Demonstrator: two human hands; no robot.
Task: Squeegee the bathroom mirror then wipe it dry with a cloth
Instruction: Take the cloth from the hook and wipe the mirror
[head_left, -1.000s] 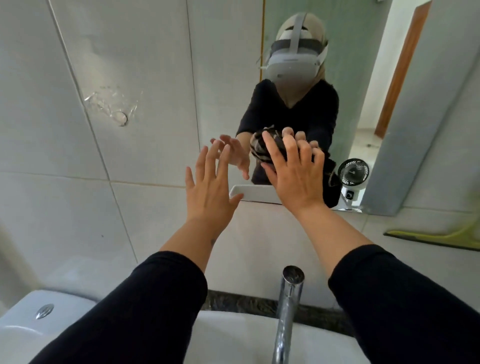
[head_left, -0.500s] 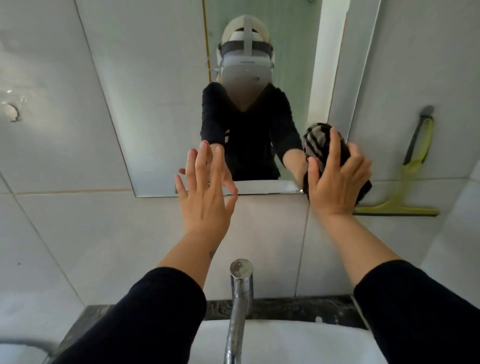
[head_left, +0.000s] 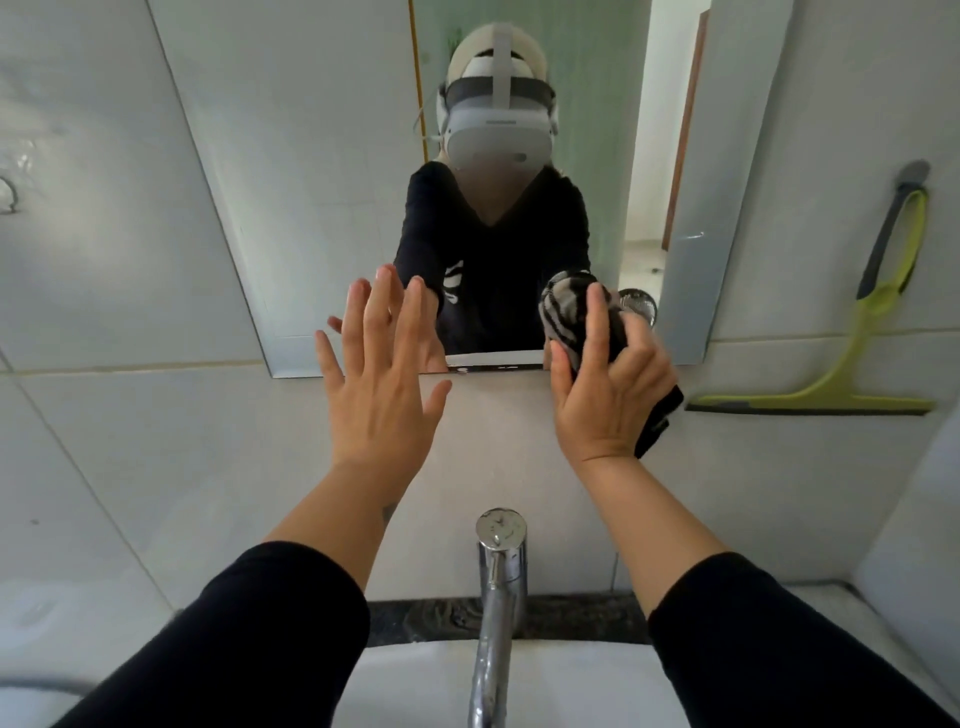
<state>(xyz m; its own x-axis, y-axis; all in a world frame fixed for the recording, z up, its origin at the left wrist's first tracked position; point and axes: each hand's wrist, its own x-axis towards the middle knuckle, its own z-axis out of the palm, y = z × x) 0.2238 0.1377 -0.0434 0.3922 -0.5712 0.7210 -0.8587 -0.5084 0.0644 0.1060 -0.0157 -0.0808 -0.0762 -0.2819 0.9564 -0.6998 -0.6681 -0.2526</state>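
Note:
The bathroom mirror (head_left: 311, 182) hangs on the tiled wall straight ahead. My right hand (head_left: 602, 400) presses a bunched black-and-grey striped cloth (head_left: 563, 317) against the mirror's lower right corner. My left hand (head_left: 379, 384) is held flat with fingers spread over the mirror's bottom edge, holding nothing. A green squeegee (head_left: 852, 374) with a grey-and-green handle hangs from a wall hook to the right of the mirror, blade down.
A chrome tap (head_left: 496, 587) rises from the white basin (head_left: 415, 686) directly below my arms. A dark stone ledge (head_left: 426, 618) runs behind the basin. A clear hook (head_left: 8, 195) sits on the left tiles.
The view has swung right and now faces the mirror squarely. My right hand carried the cloth from the mirror's lower middle to its lower right corner. My left hand stays flat and spread.

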